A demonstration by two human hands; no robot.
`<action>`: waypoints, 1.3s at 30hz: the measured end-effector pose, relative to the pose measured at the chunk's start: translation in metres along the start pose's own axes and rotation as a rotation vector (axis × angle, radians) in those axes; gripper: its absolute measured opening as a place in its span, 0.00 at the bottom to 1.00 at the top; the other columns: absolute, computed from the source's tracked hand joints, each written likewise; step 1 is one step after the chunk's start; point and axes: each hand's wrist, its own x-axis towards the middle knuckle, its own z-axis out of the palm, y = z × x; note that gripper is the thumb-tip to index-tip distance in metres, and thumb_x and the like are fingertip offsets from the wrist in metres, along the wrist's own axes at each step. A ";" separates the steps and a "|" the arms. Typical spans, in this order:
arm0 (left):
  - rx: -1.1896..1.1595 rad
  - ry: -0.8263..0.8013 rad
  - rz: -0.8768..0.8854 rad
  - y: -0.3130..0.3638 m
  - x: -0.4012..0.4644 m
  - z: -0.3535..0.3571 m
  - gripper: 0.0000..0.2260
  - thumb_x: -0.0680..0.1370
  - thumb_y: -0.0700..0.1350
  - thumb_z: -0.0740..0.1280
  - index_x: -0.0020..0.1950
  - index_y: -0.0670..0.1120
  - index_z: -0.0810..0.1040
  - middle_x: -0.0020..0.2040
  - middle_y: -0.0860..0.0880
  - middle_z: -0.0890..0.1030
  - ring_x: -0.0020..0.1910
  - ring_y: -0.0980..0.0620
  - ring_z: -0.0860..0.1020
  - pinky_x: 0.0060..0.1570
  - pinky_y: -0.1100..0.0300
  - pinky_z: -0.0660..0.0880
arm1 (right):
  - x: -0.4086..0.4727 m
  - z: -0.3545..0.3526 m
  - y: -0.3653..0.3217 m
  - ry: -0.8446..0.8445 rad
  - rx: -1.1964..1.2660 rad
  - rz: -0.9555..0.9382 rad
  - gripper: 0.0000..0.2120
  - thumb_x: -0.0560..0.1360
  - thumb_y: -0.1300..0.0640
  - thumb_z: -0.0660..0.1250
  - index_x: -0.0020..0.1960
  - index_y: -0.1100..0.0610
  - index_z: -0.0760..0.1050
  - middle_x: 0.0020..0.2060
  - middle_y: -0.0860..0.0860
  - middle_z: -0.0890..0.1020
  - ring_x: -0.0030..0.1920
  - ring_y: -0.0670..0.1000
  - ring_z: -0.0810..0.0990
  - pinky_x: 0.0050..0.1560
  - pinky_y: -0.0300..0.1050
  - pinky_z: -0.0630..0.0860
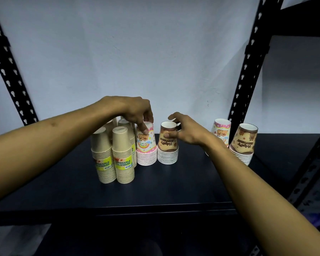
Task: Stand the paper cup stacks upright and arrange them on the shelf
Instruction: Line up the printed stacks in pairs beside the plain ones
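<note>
Fingers of the left hand [135, 111] curl over the top of the pink stack [146, 145], thumb pressed to its side, pinching it in place. Right hand [185, 131] cups the brown stack [168, 145] just beside it, thumb on the front, fingers curved round the far side; whether those fingers actually touch cannot be told. Both stacks stand upside down but vertical on the shelf [155, 187], near each other, the pink one touching the cluster of tan stacks [115, 154] at left. Judging by this, the step in hand is closing up the row: the two party stacks are being nudged against the tan group. Well apart at right, a second pink stack [220, 132] and a second brown stack [245, 143] stand together by the black upright [248, 61]; the brown one leans slightly. Next move likely calls for letting go gently so nothing topples, then bringing that far pair over and squaring it up.
</note>
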 end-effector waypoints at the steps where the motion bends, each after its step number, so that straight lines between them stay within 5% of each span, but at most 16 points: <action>1: 0.000 -0.003 -0.001 0.000 0.000 0.000 0.20 0.71 0.52 0.78 0.61 0.49 0.83 0.49 0.54 0.84 0.32 0.68 0.76 0.51 0.60 0.78 | 0.000 0.000 0.000 -0.003 0.008 0.003 0.32 0.72 0.53 0.78 0.71 0.54 0.67 0.61 0.53 0.76 0.56 0.55 0.80 0.59 0.51 0.78; 18: 0.006 -0.015 0.010 -0.003 0.007 0.004 0.22 0.72 0.52 0.77 0.65 0.49 0.81 0.60 0.52 0.83 0.47 0.53 0.79 0.48 0.61 0.74 | 0.005 -0.002 0.005 -0.054 0.005 -0.052 0.24 0.74 0.57 0.76 0.66 0.57 0.72 0.61 0.54 0.80 0.57 0.54 0.80 0.60 0.52 0.79; 26: -0.005 -0.006 -0.001 -0.002 0.007 0.006 0.22 0.72 0.50 0.78 0.64 0.48 0.80 0.60 0.51 0.83 0.46 0.52 0.79 0.43 0.63 0.73 | 0.001 0.003 0.010 -0.021 0.091 -0.014 0.29 0.74 0.57 0.75 0.73 0.57 0.70 0.66 0.55 0.78 0.63 0.54 0.79 0.66 0.53 0.76; 31: 0.051 -0.025 -0.041 0.005 0.004 0.003 0.29 0.72 0.53 0.77 0.70 0.49 0.74 0.65 0.48 0.79 0.54 0.48 0.79 0.53 0.57 0.76 | -0.020 0.007 0.010 0.060 0.116 0.010 0.39 0.71 0.44 0.76 0.77 0.49 0.64 0.72 0.50 0.73 0.70 0.51 0.73 0.69 0.52 0.74; 35: 0.030 0.212 0.033 0.021 -0.001 0.007 0.32 0.72 0.57 0.75 0.73 0.51 0.70 0.70 0.48 0.75 0.67 0.47 0.74 0.63 0.52 0.72 | -0.061 0.000 0.028 0.179 0.065 0.047 0.31 0.73 0.38 0.71 0.71 0.52 0.72 0.63 0.51 0.80 0.64 0.49 0.77 0.65 0.47 0.74; 39: -0.264 0.478 0.219 0.072 -0.005 0.028 0.27 0.75 0.58 0.72 0.70 0.51 0.73 0.69 0.51 0.77 0.68 0.51 0.73 0.62 0.59 0.69 | -0.117 0.001 0.068 0.121 -0.090 0.145 0.29 0.73 0.33 0.68 0.65 0.53 0.77 0.59 0.49 0.81 0.60 0.47 0.79 0.63 0.46 0.75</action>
